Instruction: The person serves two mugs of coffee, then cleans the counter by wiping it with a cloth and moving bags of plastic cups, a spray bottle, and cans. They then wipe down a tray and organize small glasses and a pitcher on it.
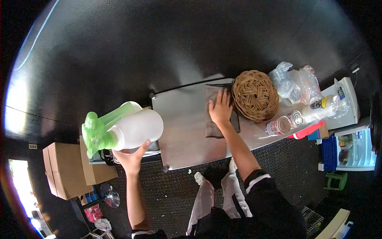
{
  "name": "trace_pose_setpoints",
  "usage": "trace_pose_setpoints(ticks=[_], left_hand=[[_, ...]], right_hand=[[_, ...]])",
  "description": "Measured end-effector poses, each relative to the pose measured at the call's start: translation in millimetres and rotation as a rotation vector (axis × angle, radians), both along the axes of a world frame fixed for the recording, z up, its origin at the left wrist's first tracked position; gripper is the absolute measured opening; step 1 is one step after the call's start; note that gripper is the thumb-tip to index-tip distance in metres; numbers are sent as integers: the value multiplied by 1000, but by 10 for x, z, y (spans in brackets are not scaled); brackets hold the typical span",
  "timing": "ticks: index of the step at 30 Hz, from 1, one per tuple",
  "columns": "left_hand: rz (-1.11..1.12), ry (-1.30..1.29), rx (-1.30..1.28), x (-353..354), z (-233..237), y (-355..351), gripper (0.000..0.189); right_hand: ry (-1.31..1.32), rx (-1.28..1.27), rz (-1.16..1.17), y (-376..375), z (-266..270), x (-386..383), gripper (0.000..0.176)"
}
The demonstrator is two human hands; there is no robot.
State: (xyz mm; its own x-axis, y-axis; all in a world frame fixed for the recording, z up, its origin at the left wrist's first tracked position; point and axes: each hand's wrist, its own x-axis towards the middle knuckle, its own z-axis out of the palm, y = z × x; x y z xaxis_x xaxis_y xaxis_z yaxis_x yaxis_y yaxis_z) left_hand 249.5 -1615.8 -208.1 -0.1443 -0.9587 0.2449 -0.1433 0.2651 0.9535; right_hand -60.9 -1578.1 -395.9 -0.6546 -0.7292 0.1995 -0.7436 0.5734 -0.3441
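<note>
My left hand (131, 160) is closed around a spray bottle (141, 129) with a white body and a green trigger head, held tilted on its side off the left end of a metal table (181, 131). Its spray head points left. On the tabletop lies a folded dark grey-brown cloth (214, 125). My right hand (221, 108) rests flat on this cloth, fingers spread. Just right of the cloth, a round woven wicker basket (255, 95) shows its woven base upward.
Two cans (278, 126) stand right of the basket, near plastic-wrapped items (296, 83) and a bagged stack (324, 107). Cardboard boxes (65, 171) are at left. A black wall (179, 40) runs behind the table. An open fridge (356, 149) stands at far right.
</note>
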Motion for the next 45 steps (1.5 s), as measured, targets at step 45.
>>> trace_pose_setpoints(ticks=[45], left_hand=[[-112,-131,-178,-2996,-1124,107,97]], right_hand=[[-159,-141,124,3890,249,-891,27]])
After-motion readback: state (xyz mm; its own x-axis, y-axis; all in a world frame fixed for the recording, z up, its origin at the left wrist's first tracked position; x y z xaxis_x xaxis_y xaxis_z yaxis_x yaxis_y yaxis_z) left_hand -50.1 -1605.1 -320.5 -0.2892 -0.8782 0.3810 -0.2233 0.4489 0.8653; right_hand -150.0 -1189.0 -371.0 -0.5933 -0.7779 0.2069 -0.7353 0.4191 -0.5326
